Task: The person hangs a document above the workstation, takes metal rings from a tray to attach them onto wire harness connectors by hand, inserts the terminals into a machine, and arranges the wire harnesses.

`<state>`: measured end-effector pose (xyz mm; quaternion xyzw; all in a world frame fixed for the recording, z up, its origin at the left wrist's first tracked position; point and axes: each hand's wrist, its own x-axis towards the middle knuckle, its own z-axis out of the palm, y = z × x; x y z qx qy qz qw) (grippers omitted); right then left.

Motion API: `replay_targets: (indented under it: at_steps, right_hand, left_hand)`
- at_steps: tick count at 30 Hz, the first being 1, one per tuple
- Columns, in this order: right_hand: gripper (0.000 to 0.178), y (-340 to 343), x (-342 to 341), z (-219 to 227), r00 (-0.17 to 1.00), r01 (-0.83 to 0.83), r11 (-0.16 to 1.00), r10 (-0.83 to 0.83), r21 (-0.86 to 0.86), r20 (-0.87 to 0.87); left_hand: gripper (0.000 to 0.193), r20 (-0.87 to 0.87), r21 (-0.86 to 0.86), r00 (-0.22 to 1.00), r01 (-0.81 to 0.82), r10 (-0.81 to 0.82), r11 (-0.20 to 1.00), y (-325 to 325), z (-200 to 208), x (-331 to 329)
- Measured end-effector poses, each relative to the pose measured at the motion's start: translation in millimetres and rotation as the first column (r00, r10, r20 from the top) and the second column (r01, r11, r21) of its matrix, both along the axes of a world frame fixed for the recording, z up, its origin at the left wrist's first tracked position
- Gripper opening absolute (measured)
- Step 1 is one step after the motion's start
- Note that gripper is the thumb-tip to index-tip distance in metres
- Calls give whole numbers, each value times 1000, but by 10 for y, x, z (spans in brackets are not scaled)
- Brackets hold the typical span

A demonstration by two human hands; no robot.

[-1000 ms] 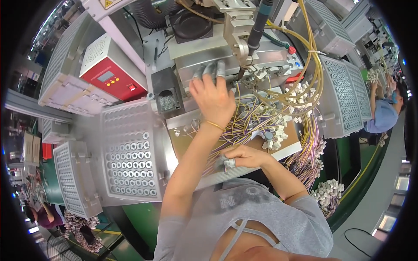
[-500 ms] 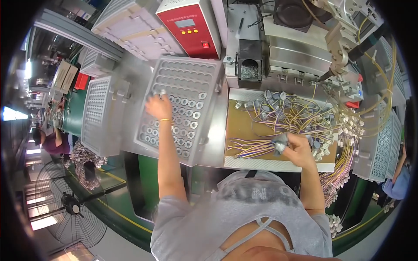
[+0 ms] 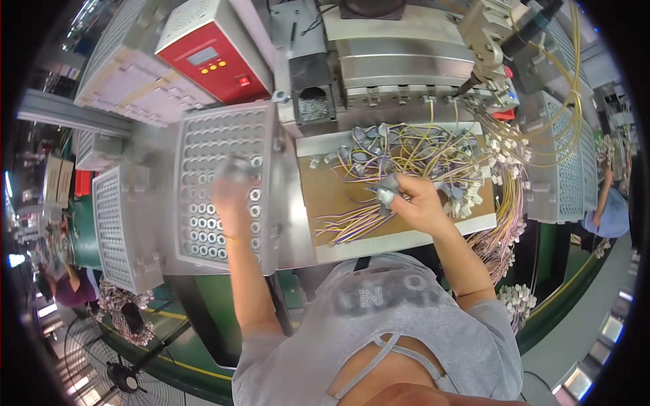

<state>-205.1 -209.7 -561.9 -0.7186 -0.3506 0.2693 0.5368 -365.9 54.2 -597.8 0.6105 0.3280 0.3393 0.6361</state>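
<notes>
My left hand (image 3: 233,193) is blurred with motion over a grey tray of round holes (image 3: 203,142), several of which hold small ring-shaped parts; whether it holds one I cannot tell. My right hand (image 3: 416,199) rests on a brown board (image 3: 338,196), its fingers with grey fingertip covers pinching thin wires from a tangle of yellow and purple wire leads (image 3: 420,145) with small white connectors.
A red box with a display and buttons (image 3: 217,54) stands behind the tray. A grey machine (image 3: 399,61) with a hanging tool head (image 3: 487,34) sits at the back. More perforated trays (image 3: 118,223) lie left and another (image 3: 555,169) right. Another person (image 3: 606,206) works at far right.
My left hand left the wires near the machine, swung left over the perforated tray, and now sits lower and nearer the tray's middle. My right hand stayed on the wires.
</notes>
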Motion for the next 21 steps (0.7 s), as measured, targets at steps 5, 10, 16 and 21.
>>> replay_targets:
  at_steps: [5, 10, 16, 21]
  right_hand:
    - [5, 22, -56, 51, 994, 27, 996, -18, 84, -105]
    - [4, -67, -23, -13, 955, 71, 988, -29, 134, -294]
    - [4, -86, -20, 49, 939, 87, 981, -24, 171, -342]
    - [3, -143, -5, -36, 928, 107, 972, -22, 211, -372]
  left_hand:
    - [42, 159, -349, 910, 415, -384, 840, -1115, 64, 311]
    - [40, 262, -328, 832, 553, -489, 766, -1356, 206, 465]
    - [38, 298, -274, 802, 591, -517, 759, -1410, 288, 468]
    - [39, 314, -236, 784, 611, -536, 756, -1458, 284, 467]
